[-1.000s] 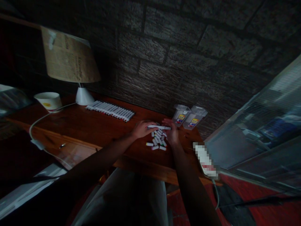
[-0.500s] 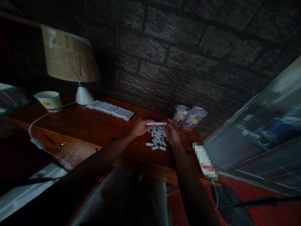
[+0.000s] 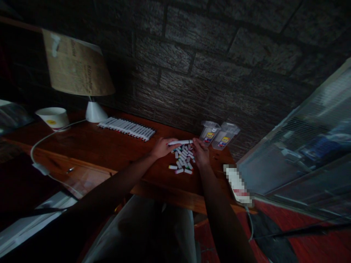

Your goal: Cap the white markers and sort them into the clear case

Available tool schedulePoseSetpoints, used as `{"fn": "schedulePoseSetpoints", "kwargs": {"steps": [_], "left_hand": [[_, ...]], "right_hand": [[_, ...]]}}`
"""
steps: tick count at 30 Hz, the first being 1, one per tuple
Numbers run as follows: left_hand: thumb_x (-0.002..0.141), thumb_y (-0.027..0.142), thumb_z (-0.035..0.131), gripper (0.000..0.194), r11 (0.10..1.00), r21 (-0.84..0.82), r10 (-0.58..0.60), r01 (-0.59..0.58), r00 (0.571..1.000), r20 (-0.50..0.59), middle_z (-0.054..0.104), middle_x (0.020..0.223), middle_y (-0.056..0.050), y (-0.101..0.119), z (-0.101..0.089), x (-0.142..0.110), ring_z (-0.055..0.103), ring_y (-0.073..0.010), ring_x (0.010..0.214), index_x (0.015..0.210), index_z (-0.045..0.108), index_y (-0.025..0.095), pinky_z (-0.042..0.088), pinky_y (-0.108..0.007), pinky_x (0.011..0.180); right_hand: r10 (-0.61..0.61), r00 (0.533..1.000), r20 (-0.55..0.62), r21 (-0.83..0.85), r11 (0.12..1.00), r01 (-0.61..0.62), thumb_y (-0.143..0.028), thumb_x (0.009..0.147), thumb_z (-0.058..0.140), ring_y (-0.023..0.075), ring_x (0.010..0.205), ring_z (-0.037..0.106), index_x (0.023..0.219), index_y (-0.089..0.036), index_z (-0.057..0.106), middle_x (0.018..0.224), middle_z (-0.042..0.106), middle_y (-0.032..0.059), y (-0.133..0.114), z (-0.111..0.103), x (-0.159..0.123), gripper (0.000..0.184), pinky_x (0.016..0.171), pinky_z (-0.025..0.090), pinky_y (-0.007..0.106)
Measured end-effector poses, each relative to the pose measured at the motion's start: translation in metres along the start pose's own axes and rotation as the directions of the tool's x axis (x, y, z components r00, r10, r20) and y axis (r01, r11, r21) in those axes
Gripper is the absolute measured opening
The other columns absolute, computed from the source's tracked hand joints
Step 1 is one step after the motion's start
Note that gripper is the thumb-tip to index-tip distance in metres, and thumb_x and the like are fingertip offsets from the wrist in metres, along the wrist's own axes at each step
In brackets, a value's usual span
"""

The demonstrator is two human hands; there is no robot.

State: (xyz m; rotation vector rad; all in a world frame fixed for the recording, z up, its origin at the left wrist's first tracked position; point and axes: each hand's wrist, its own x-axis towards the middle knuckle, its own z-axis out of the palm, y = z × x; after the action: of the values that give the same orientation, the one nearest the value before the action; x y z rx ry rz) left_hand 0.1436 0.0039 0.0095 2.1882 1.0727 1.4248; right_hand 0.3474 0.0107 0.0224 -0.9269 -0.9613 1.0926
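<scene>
A white marker (image 3: 179, 142) lies level between my two hands, above the tabletop. My left hand (image 3: 162, 147) is closed on its left end. At the marker's right end, by a dark band, my right hand (image 3: 201, 151) pinches with its fingers; whether they grip a cap there is too dark to tell. Loose white marker caps (image 3: 181, 163) with coloured ends are heaped on the table just below the marker, between my forearms. Farther left, a row of white markers (image 3: 127, 128) lies side by side near the wall.
Two clear plastic containers (image 3: 225, 138) stand behind my right hand against the stone wall (image 3: 175, 51). On the left of the wooden table (image 3: 90, 146) are a lamp (image 3: 94, 111), a paper cup (image 3: 55, 118) and a white cord (image 3: 45, 137). A blurred-out pale object (image 3: 237, 184) lies at the right edge.
The whole view has shifted slightly. The marker's right end is tilted up a little more, and both hands stay on it.
</scene>
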Motion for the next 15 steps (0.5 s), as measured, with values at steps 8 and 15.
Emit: {"fn": "schedulePoseSetpoints", "kwargs": {"steps": [8, 15], "left_hand": [[0.089, 0.043, 0.062, 0.031, 0.999, -0.047, 0.006, -0.007, 1.000, -0.013, 0.075, 0.104, -0.005, 0.0031, 0.0020, -0.0003, 0.069, -0.0208, 0.092, 0.111, 0.071, 0.022, 0.049, -0.028, 0.088], [0.095, 0.034, 0.051, 0.035, 0.993, -0.088, 0.087, -0.084, 0.996, 0.030, 0.068, 0.122, -0.009, 0.0093, 0.0094, -0.0016, 0.063, -0.0229, 0.114, 0.126, 0.063, 0.020, 0.045, -0.034, 0.103]], "right_hand": [[-0.056, 0.986, 0.155, -0.063, 0.996, 0.067, -0.045, 0.068, 0.078, 0.0155, 0.073, 0.068, 0.106, -0.026, 0.068, 0.085, 0.071, -0.0019, -0.0052, 0.0043, -0.0063, 0.043, 0.053, 0.049, 0.023], [-0.152, 0.980, 0.132, 0.039, 0.988, 0.148, -0.036, 0.071, 0.079, 0.0119, 0.070, 0.066, 0.121, -0.030, 0.049, 0.079, 0.066, -0.0072, -0.0055, 0.0079, -0.0106, 0.059, 0.059, 0.051, 0.021]]}}
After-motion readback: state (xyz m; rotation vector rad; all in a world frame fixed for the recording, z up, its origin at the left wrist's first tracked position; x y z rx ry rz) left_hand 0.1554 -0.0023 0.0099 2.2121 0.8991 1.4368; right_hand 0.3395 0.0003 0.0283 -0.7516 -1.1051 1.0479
